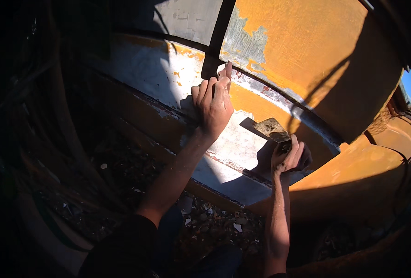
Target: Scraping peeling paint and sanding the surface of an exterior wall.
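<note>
As the right grip (286, 157) clasps the scraper (270, 127), a shallow angle should spare the panel (237, 146); whether the left grip (216, 105) holds anything is unclear.

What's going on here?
A person is working with bare hands at a curved orange panel that has white and grey patches. The right hand grips a flat-bladed scraper in front of the panel's lower part. The left hand is up by the dark seam; whether it holds anything is unclear.
</note>
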The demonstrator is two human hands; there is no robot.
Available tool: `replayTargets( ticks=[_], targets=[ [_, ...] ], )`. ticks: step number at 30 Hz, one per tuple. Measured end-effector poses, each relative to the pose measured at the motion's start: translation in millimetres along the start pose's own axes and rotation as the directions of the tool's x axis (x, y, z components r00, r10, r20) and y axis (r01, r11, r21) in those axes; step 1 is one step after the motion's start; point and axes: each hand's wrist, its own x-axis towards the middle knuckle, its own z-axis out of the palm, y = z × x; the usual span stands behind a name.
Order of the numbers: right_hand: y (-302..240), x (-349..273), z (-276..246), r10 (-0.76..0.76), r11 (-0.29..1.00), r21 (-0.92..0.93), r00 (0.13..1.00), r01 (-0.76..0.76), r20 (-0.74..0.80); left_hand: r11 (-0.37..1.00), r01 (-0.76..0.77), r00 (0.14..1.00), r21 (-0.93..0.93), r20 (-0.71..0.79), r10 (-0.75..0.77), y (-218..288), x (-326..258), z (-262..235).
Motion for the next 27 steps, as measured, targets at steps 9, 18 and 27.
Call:
replayTargets(
  ticks=[9,18,27],
  targets=[
    [16.3,-16.5,26.6,-0.081,0.978,0.165,0.965,0.125,-0.249,1.000,0.001,0.993,0.001,-0.118,-0.001,-28.7,47.6,6.1],
    [-1.3,4.6,-5.6,-0.096,0.995,0.003,0.995,0.096,0.037,0.998,0.027,1.000,-0.048,-0.010,-0.027,-26.9,44.6,-1.4],
    [10.5,-7.3,-5.0,-0.131,0.991,-0.024,0.989,0.133,0.073,0.997,-0.052,0.998,-0.062,0.014,0.053,-26.2,30.1,-3.1]
  ],
)
